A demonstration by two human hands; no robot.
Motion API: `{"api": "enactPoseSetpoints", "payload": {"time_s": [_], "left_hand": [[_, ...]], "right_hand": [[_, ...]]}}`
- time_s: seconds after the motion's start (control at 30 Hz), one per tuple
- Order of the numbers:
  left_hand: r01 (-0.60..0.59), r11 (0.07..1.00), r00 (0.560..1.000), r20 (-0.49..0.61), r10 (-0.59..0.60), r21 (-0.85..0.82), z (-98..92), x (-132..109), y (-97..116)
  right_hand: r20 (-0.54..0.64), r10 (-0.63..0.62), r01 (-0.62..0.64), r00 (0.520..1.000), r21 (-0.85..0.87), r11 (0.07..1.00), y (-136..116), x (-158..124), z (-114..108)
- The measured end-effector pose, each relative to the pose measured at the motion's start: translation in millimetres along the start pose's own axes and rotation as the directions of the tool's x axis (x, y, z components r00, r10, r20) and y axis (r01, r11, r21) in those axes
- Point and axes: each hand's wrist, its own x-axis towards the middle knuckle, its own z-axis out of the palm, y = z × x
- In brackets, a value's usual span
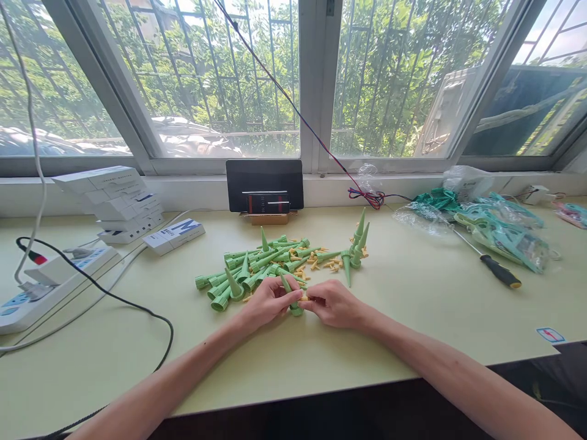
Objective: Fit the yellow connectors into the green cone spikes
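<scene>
My left hand (268, 300) is closed round a green plastic spike (296, 310), its pointed tip up and its wide round end down near the table. From the right, my right hand (334, 304) pinches a small yellow plastic valve (304, 298) against the side of that spike. Just behind my hands lies a heap of similar green spikes (229, 275), some standing tip up, most on their sides. Loose yellow valves (332, 264) are scattered among them. To the right of the heap, several spikes with yellow valves on them (358, 247) stand or lean together.
A phone (268, 203) leans on a dark tablet (265, 174) by the window. White boxes (123, 201) and a power strip (59, 281) with cables are at left. A screwdriver (499, 271) and bagged green plastic parts (499, 229) lie at right. The table's front edge is close.
</scene>
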Motion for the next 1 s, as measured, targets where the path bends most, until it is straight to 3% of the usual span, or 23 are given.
{"api": "enactPoseSetpoints", "payload": {"time_s": [1.0], "left_hand": [[-0.087, 0.995, 0.995, -0.038, 0.088, 0.041, 2.8, 1.8, -2.3]], "right_hand": [[0.007, 0.04, -0.041, 0.999, 0.059, 0.997, 7.0, -2.6, 2.7]]}}
